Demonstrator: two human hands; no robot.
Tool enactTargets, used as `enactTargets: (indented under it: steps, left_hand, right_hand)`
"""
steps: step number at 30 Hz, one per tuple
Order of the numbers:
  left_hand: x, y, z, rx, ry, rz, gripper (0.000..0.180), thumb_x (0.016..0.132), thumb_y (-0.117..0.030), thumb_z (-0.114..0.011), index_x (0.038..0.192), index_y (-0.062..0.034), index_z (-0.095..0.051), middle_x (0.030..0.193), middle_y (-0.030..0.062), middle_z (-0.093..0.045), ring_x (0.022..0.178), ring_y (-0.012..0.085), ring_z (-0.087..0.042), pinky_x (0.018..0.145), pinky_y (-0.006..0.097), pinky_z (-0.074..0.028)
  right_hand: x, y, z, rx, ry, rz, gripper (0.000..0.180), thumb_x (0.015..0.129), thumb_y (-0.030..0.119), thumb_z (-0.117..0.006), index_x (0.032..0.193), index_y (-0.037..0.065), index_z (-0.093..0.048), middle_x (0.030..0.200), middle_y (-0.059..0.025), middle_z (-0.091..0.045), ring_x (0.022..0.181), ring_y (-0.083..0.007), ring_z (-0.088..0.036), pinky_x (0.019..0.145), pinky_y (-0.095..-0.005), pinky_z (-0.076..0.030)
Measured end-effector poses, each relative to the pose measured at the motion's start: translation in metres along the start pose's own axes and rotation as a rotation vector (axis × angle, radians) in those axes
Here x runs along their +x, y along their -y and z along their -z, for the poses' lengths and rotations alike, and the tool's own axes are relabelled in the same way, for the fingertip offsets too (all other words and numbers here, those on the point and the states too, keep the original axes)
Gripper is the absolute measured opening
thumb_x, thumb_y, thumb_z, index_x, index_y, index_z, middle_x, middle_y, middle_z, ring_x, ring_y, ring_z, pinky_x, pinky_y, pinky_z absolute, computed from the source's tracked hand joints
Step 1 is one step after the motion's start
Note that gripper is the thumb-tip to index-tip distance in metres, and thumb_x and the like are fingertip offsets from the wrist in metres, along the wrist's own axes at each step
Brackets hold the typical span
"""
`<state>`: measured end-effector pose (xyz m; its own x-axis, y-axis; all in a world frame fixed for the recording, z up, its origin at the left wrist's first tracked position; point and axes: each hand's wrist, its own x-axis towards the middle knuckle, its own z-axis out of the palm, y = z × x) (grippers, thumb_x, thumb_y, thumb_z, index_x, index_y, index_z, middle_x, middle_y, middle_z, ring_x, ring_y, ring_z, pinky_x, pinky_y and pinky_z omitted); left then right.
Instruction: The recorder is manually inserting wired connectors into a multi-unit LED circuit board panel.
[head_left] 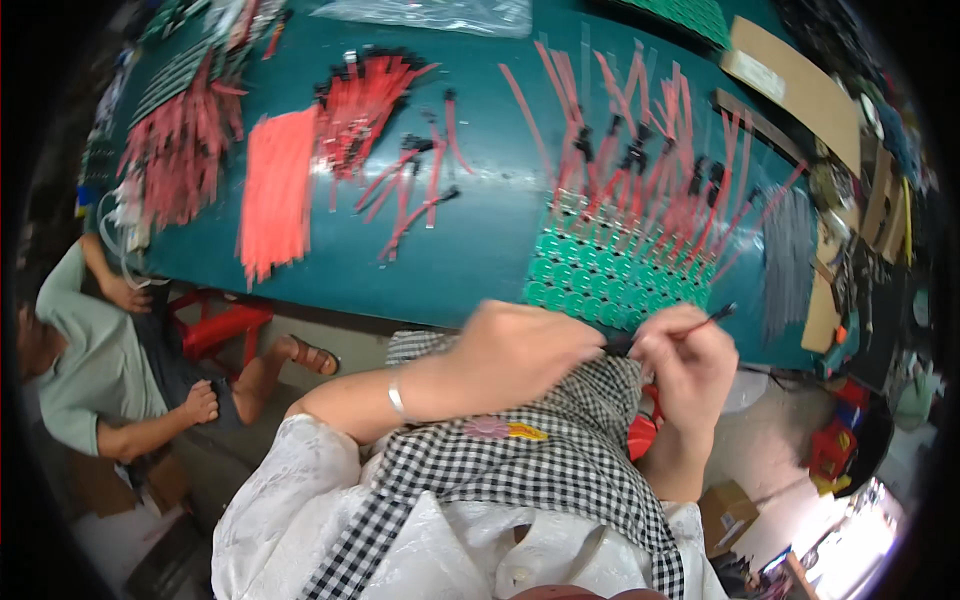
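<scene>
My left hand [520, 352] and my right hand [688, 362] meet above my lap, at the near edge of the green table [480, 250]. Together they pinch a thin red wire with a black end [705, 322]; the black tip sticks out past my right fingers. Just beyond my hands lies a green block of round battery cells [615, 275], with several red wires fanned across it. I wear a black-and-white checked apron and a bangle on my left wrist.
Bundles of red wires [275, 190] and loose black-tipped wires [410, 190] lie across the table. Grey strips [790, 260] and cardboard [790, 85] sit at the right. Another person [95, 350] sits at the left beside a red stool [215, 325].
</scene>
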<state>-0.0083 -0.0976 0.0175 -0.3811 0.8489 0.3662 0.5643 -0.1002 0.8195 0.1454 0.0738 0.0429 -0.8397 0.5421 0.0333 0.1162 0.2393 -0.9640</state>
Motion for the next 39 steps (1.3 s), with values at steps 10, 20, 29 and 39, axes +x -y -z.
enactTargets:
  steps: [10, 20, 29, 39]
  left_hand:
    - [-0.003, 0.052, 0.096, 0.707, -0.252, 0.305, 0.013, 0.088, -0.004, -0.076, 0.092, 0.0007, -0.065, 0.081, 0.0026, -0.055, 0.064, 0.0099, -0.041, 0.058, 0.026, -0.035]
    - [-0.004, 0.058, 0.095, 0.567, -0.216, 0.475, 0.015, 0.088, -0.004, -0.075, 0.087, 0.0014, -0.061, 0.079, 0.0044, -0.053, 0.060, 0.0112, -0.041, 0.056, 0.027, -0.037]
    - [-0.015, 0.061, 0.101, 0.133, -0.368, 0.564, 0.009, 0.104, -0.012, -0.060, 0.101, -0.0038, -0.059, 0.081, -0.0008, -0.064, 0.059, 0.0013, -0.039, 0.053, 0.019, -0.031]
    - [-0.007, 0.041, 0.078, -0.119, -0.495, 0.438, 0.019, 0.103, -0.011, -0.060, 0.116, 0.0028, -0.059, 0.096, 0.0096, -0.072, 0.065, 0.0059, -0.055, 0.058, 0.019, -0.043]
  right_hand:
    - [0.013, -0.055, 0.035, -0.170, -0.512, -0.070, 0.006, 0.088, -0.002, -0.074, 0.088, -0.006, -0.069, 0.085, -0.0042, -0.067, 0.064, -0.0049, -0.058, 0.057, -0.0209, -0.047]
    - [0.016, -0.053, 0.032, -0.277, -0.514, 0.003, 0.007, 0.088, -0.001, -0.075, 0.087, -0.005, -0.069, 0.083, -0.0057, -0.068, 0.062, -0.0065, -0.058, 0.056, -0.0224, -0.048]
    - [0.018, -0.053, 0.034, -0.349, -0.480, 0.036, 0.006, 0.085, -0.003, -0.075, 0.086, -0.004, -0.069, 0.082, -0.0070, -0.067, 0.061, -0.0097, -0.058, 0.055, -0.0249, -0.047]
    - [0.016, -0.052, 0.039, -0.408, -0.430, 0.078, 0.008, 0.083, -0.005, -0.075, 0.085, -0.002, -0.068, 0.079, -0.0075, -0.066, 0.060, -0.0142, -0.058, 0.055, -0.0279, -0.046]
